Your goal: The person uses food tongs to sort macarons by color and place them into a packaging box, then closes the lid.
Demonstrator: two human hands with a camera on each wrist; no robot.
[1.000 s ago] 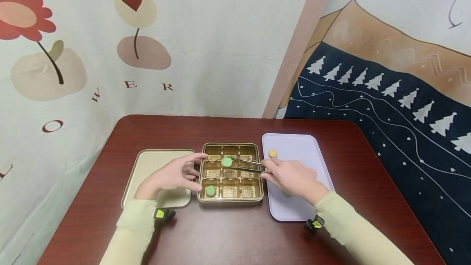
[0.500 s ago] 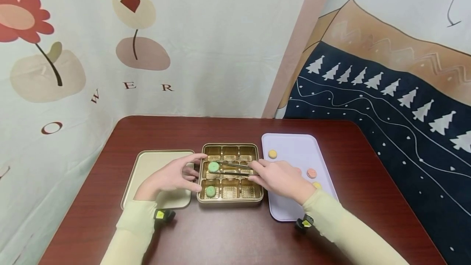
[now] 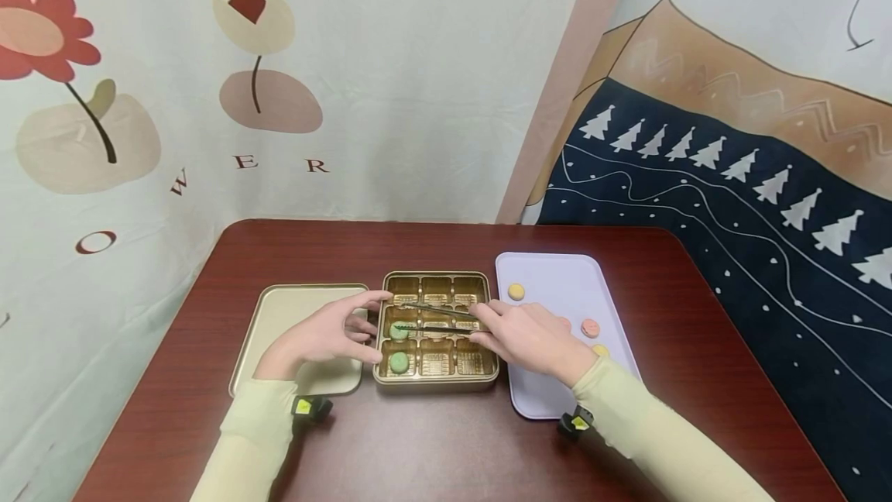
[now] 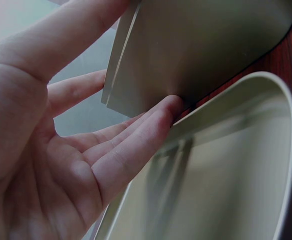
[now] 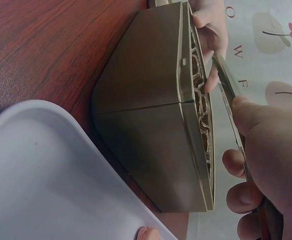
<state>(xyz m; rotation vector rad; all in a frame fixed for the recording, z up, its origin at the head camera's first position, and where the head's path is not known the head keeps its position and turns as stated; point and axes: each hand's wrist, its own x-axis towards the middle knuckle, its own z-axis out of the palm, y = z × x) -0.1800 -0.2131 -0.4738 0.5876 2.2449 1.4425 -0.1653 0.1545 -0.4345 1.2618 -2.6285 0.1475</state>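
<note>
A gold tin [image 3: 437,383] with a divided gold insert stands mid-table. Its front left compartment contains a green macaron [image 3: 399,363]. Another green macaron [image 3: 398,335] sits in the left compartment of the middle row, partly covered by one arm of the tongs. My right hand [image 3: 533,335] holds these metal tongs [image 3: 442,329] from the right, with their tips spread apart over the insert. My left hand [image 3: 324,331] has its fingers spread along the tin's left side. In the left wrist view, its fingertips [image 4: 172,105] touch the tin's outer wall [image 4: 201,45].
Left of the tin lies a cream lid-like tray [image 3: 307,298], partly under the left hand. On the right, a lilac tray [image 3: 557,273] bears a tan macaron [image 3: 516,291], a pink macaron [image 3: 590,328] and a yellow macaron [image 3: 600,350]. A printed cloth hangs behind the table.
The right hand and tongs moved left, carrying a green macaron to the middle row's left compartment. The tongs then spread and let it go. The left hand stayed in place.
</note>
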